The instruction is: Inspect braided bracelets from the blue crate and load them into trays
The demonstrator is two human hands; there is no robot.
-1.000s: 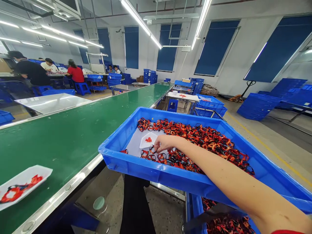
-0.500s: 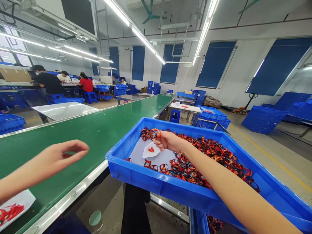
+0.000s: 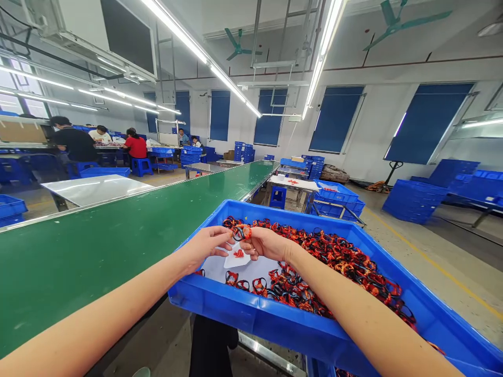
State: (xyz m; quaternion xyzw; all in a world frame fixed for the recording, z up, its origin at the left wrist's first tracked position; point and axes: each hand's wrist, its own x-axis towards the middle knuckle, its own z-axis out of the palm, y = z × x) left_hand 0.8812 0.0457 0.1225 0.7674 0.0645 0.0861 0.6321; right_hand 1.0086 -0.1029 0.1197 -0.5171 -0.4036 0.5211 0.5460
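Observation:
A blue tray [image 3: 251,319] in front of me holds a heap of red, orange and black ring-shaped pieces [image 3: 334,262]. Both hands meet above its near left part. My right hand [image 3: 264,244] pinches one red and black ring piece [image 3: 240,232]. The fingertips of my left hand [image 3: 207,243] close on the same piece from the left. Under the hands lies a small white dish [image 3: 236,259] with red bits, on the tray's bare white floor.
A long green conveyor belt [image 3: 118,230] runs along my left. Several people sit at tables at the far left [image 3: 78,141]. Stacks of blue crates [image 3: 416,191] stand on the right, a white table [image 3: 294,184] and more trays stand ahead.
My right hand lifted one ring piece out of the heap. My left hand came in from the left over the belt and took hold of it too. The view tilted upward.

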